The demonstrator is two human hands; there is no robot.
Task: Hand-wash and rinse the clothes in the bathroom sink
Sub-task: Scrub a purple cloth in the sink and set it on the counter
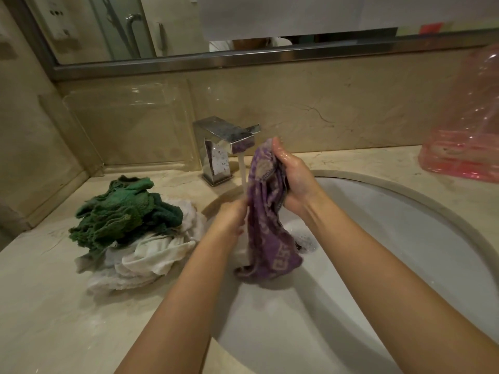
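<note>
Both hands, left grip (234,215) and right grip (293,177), clutched the purple cloth (266,228) beside the faucet stream (243,174); soapy fingers might slip, dropping it onto the drain (305,242)

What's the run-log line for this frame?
step: rinse | left hand: holds purple cloth | right hand: holds cloth top | faucet: running

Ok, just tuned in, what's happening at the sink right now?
A person is rinsing a purple patterned cloth under the running faucet. The right hand grips its upper part, the left hand holds its edge lower down, and its bottom end hangs into the sink. A green cloth lies on white cloths on the counter to the left.
</note>
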